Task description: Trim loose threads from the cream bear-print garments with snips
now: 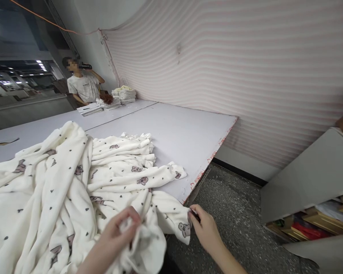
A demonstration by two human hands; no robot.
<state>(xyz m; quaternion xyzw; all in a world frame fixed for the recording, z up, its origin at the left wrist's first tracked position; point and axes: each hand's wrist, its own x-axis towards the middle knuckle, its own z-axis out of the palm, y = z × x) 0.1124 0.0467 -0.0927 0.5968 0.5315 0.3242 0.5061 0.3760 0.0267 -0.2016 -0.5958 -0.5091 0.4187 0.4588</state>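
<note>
— What is the person's left hand [117, 232] doing?
— It is at the near edge of the scene, curled shut. The thumb and fingertips pinch a bunched corner of the white fleece fabric [60, 182] and lift it slightly.

— And the right hand [205, 228]?
— It sits just to the right of that corner, with the fingers drawn together around a small dark object [194, 216]. Only the tip of the object shows, so what it is cannot be told. The fingertips touch the hanging edge of the fabric next to a printed animal.

— Where does the fabric lie?
— It is heaped over the near left part of the pale grey table [183, 133]. It is printed with small hearts and grey-pink animals. Several strips spread to the right across the tabletop, and the nearest end drapes over the table's edge toward the hands.

— What else is around?
— At the far left end of the table a seated co-worker [84, 85] in a white shirt holds something dark up to the head. Stacks of folded cloth [125, 94] stand beside that person. A pink striped sheet [246, 76] covers the wall behind. To the right is a speckled floor [231, 213], and beyond it a grey shelf unit [308, 179] with coloured items under its top board.
</note>
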